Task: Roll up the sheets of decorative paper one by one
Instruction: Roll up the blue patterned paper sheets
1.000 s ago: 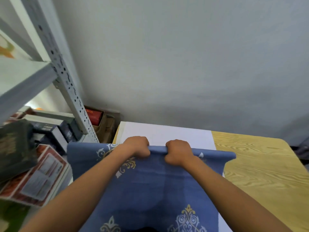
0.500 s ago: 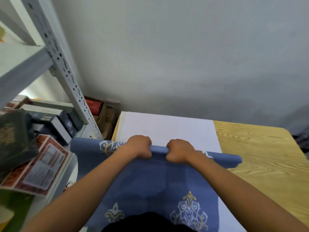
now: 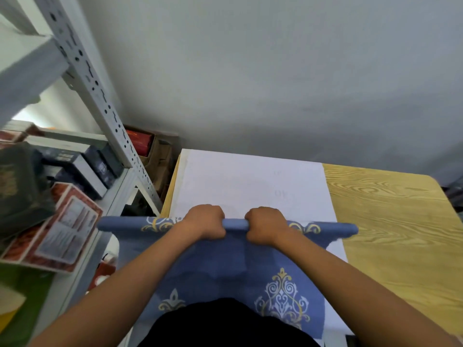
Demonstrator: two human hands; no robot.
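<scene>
A blue sheet of decorative paper (image 3: 220, 269) with gold and white ornaments lies over the table toward me. Its far edge is wound into a thin blue roll (image 3: 235, 223) running left to right, its left end sticking out past the table's edge. My left hand (image 3: 205, 222) and my right hand (image 3: 265, 225) grip the roll side by side at its middle, fingers curled over it. Under the blue sheet a white sheet (image 3: 250, 186) lies flat, reaching the table's far edge.
The wooden table (image 3: 395, 226) shows bare grain on the right. A grey metal shelf rack (image 3: 100, 101) stands at the left, with boxes (image 3: 55, 226) on its shelf. Cardboard boxes (image 3: 155, 156) sit in the corner behind. A grey wall is straight ahead.
Both hands have come toward me with the roll, taking up more of the blue sheet. More of the white sheet shows beyond the roll.
</scene>
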